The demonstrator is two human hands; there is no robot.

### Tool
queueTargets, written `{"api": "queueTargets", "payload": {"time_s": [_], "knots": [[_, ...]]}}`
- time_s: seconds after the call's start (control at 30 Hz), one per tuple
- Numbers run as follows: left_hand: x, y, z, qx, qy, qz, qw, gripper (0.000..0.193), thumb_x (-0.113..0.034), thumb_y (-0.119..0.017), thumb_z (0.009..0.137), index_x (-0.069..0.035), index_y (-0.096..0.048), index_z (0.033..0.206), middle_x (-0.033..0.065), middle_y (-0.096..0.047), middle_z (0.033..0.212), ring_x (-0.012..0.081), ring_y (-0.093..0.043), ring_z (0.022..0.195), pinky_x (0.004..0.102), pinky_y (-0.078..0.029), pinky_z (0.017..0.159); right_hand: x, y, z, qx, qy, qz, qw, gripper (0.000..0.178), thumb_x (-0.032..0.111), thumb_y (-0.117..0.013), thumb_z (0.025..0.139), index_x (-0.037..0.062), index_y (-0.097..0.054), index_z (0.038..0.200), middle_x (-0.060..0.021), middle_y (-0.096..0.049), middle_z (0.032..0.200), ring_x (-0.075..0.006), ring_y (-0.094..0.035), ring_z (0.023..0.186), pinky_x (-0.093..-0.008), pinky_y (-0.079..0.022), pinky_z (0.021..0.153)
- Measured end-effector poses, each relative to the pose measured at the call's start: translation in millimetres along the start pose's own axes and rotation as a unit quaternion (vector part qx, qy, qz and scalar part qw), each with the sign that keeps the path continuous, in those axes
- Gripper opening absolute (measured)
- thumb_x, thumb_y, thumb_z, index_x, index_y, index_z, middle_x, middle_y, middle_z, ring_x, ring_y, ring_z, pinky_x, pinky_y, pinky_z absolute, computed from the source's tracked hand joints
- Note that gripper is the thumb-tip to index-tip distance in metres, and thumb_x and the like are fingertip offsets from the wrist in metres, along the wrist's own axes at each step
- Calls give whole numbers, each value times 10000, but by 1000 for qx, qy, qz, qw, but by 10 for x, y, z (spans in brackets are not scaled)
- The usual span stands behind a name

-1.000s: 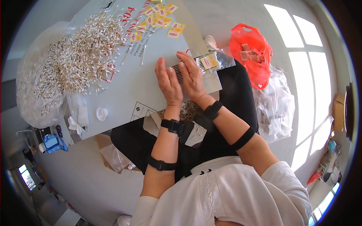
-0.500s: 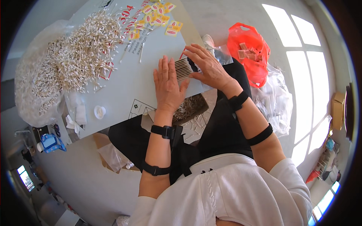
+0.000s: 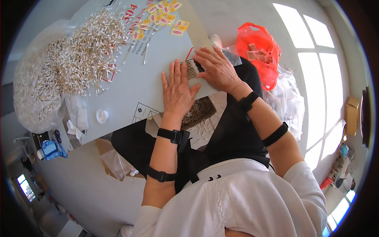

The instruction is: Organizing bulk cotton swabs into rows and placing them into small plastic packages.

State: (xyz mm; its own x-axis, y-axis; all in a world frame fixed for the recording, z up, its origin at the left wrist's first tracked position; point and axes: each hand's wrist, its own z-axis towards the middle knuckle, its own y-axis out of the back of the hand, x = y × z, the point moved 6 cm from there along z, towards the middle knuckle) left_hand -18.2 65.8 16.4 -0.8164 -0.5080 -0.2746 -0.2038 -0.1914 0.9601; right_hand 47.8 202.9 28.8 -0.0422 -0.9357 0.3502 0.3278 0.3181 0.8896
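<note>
A flat row of cotton swabs [image 3: 192,70] lies on the table top [image 3: 130,85], side by side, with dark tips showing at the right end. My left hand [image 3: 176,89] rests flat with stretched fingers over the row's left end. At the other end is my right hand [image 3: 221,71], palm down and fingers extended, its thumb beside the swabs. Both hands cover part of the row, so its ends are partly hidden. A large heap of loose cotton swabs [image 3: 89,51] spills from a clear plastic bag [image 3: 25,85] at the left.
Yellow-and-white printed cards [image 3: 162,17] lie at the table's far edge. A small white round dish [image 3: 102,116] sits near the front edge. Below the edge is a box of swabs [image 3: 201,111]. To the right are a red plastic bag [image 3: 252,35] and clear plastic bags [image 3: 290,106].
My hands have come slightly closer together, and less of the swab row shows between them. The whole view has shifted a little.
</note>
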Motion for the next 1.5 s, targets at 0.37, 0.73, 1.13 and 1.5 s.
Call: {"api": "queueTargets", "payload": {"time_s": [0.37,0.73,1.13,1.5], "knots": [[-121,-48,82,7,-5,-15,1000,797,-407,-586,933,-49,-222,1546,150,-201,1616,299,-161,1503,523,-105,1202,-384,-66,-259,24,-124,-10,992,619,468,-461,988,178,-334,1520,-71,-301,1583,-253,-263,1462,-503,-137,1195],[-424,-141,253,-8,-24,-13,1000,793,-441,-596,916,39,-326,1487,164,-228,1604,298,-169,1501,503,-131,1200,-378,-63,-258,20,-126,20,992,610,458,-454,995,160,-340,1515,-80,-318,1572,-255,-271,1458,-491,-140,1195],[-119,21,253,-210,47,-391,895,661,-231,-534,980,14,-235,1516,233,-205,1586,375,-224,1466,449,-198,1187,-897,-159,-447,-282,-393,582,654,584,302,-669,938,26,-474,1414,-139,-611,1258,-192,-550,1189,-326,-407,1032],[-297,-87,423,-209,94,-525,820,542,-285,-412,1053,26,-318,1487,193,-337,1534,293,-347,1411,403,-275,1160,-781,-418,-306,-256,-373,655,606,226,159,-657,952,13,-702,1119,-30,-681,971,-88,-611,863,-228,-502,785]]}}
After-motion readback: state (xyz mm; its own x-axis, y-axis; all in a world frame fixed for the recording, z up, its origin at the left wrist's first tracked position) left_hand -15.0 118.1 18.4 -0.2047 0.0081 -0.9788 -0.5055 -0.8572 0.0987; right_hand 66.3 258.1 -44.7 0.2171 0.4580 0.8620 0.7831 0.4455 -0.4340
